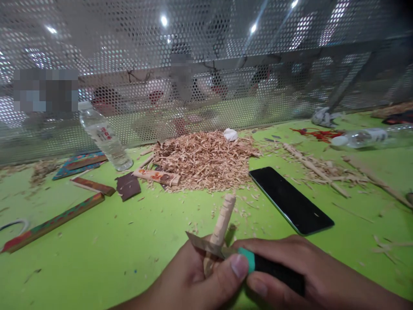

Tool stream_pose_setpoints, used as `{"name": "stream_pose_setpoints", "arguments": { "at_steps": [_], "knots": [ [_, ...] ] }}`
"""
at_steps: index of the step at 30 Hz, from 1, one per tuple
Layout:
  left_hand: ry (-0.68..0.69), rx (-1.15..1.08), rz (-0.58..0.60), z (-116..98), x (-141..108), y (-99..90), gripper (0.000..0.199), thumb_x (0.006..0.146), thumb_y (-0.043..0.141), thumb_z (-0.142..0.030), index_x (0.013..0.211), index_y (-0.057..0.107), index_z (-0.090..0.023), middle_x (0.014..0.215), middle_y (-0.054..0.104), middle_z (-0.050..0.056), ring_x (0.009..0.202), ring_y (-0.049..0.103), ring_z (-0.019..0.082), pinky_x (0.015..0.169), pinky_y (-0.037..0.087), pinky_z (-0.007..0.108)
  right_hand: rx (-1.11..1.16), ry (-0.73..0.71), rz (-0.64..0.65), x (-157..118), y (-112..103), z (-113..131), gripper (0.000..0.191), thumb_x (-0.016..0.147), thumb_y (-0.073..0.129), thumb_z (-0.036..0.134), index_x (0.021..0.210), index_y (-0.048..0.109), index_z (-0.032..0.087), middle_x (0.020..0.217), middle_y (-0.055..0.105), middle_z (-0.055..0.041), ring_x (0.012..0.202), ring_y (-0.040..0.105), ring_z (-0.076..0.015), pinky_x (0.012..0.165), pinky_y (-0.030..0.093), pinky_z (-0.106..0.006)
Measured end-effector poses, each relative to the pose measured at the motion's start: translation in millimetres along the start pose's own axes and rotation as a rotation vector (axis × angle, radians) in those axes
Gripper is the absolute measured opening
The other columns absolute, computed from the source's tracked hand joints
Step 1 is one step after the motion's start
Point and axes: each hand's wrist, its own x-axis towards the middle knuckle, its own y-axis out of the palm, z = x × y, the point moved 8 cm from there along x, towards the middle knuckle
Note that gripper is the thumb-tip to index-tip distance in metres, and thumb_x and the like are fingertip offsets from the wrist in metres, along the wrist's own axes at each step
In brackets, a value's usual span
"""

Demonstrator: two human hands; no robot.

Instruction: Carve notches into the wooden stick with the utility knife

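My left hand (200, 275) is closed round the lower part of a pale wooden stick (223, 219), which tilts up and away and has notches near its top end. In my right hand (284, 262) is a carving knife (274, 270) with a black and turquoise handle. Its blade (206, 245) lies across the stick and points left. My left thumb presses by the turquoise collar at the base of the blade. The lower end of the stick is partly hidden by my fingers.
Beyond my hands lies a heap of wood shavings (206, 161). A phone (292, 200) is to the right, near carved sticks (314, 170). Left are a water bottle (105, 137), brown sandpaper (128, 186) and painted wood strips (54, 221). A perforated metal screen (135, 103) borders the green table (106, 267).
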Motion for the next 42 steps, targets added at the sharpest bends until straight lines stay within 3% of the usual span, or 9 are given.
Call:
{"name": "stream_pose_setpoints", "arguments": {
  "at_steps": [5,10,16,22,27,31,36,39,42],
  "knots": [
    [-0.003,0.088,-0.08,7,2,-5.6,0.055,0.092,0.069,-0.072,0.096,0.073,-0.018,0.086,0.058,0.001,0.087,0.052,0.017,0.079,0.048,0.026,-0.025,0.024,0.003,0,-1,-7,0.054,0.103,0.05,0.068,0.105,0.083,0.025,0.085,0.08,-0.0032,0.076,0.073,-0.0231,0.08,0.059,-0.03],
    [0.057,-0.016,-0.037,2,4,2.1,0.047,0.094,0.071,-0.066,0.1,0.07,-0.019,0.092,0.067,0.003,0.095,0.058,0.02,0.086,0.051,0.03,-0.033,0.016,-0.022,-1,-3,-8,0.056,0.102,0.048,0.068,0.102,0.083,0.024,0.082,0.08,-0.0027,0.076,0.072,-0.023,0.08,0.058,-0.029],
    [0.088,-0.061,-0.123,1,6,-3.9,0.046,0.089,0.081,-0.059,0.098,0.059,-0.02,0.091,0.063,0.002,0.091,0.057,0.019,0.085,0.052,0.03,-0.033,0.048,-0.038,-1,-4,-6,0.051,0.102,0.051,0.064,0.102,0.085,0.025,0.085,0.082,-0.0028,0.078,0.073,-0.024,0.077,0.058,-0.029],
    [0.049,-0.023,-0.138,2,8,-7.0,0.047,0.088,0.082,-0.06,0.092,0.061,-0.019,0.084,0.057,-0.001,0.084,0.051,0.016,0.079,0.048,0.027,-0.056,0.09,-0.092,-2,-6,-10,0.048,0.101,0.053,0.061,0.095,0.085,0.026,0.074,0.079,-0.0026,0.073,0.073,-0.025,0.079,0.06,-0.033],
    [0.096,-0.117,-0.113,-5,8,-1.9,0.04,0.089,0.084,-0.054,0.093,0.066,-0.018,0.085,0.062,-0.001,0.087,0.055,0.015,0.086,0.049,0.026,-0.099,0.042,-0.1,-1,-7,-3,0.039,0.101,0.06,0.056,0.097,0.085,0.025,0.07,0.078,-0.0025,0.064,0.069,-0.0226,0.076,0.06,-0.032],
    [0.053,-0.168,-0.096,-1,8,-3.0,0.039,0.084,0.09,-0.051,0.092,0.066,-0.02,0.064,0.051,-0.009,0.055,0.039,0.008,0.065,0.046,0.023,-0.099,-0.007,-0.076,1,-8,4,0.038,0.105,0.058,0.054,0.109,0.083,0.026,0.084,0.082,-0.0038,0.074,0.072,-0.0234,0.079,0.06,-0.031],
    [-0.032,-0.124,0.004,5,6,-1.6,0.05,0.083,0.085,-0.064,0.099,0.067,-0.021,0.05,0.039,-0.014,0.036,0.023,0.003,0.041,0.026,0.02,-0.052,-0.019,-0.017,1,-6,4,0.036,0.108,0.056,0.055,0.122,0.08,0.031,0.096,0.082,-0.0013,0.084,0.074,-0.0231,0.081,0.057,-0.03],
    [-0.004,-0.164,0.025,3,7,-0.4,0.044,0.086,0.085,-0.059,0.102,0.071,-0.02,0.049,0.04,-0.014,0.035,0.023,0.002,0.047,0.034,0.02,-0.027,-0.019,0.012,1,-3,1,0.034,0.108,0.056,0.052,0.125,0.078,0.034,0.102,0.082,0.0008,0.089,0.074,-0.0217,0.083,0.055,-0.029],
    [0.086,-0.246,0.076,-1,12,4.1,0.035,0.088,0.087,-0.05,0.102,0.077,-0.02,0.055,0.046,-0.012,0.043,0.031,0.002,0.065,0.046,0.022,-0.05,-0.023,0.007,2,-4,-3,0.034,0.109,0.052,0.05,0.123,0.078,0.035,0.105,0.082,0.0015,0.091,0.075,-0.0207,0.083,0.055,-0.028]
  ]
}}
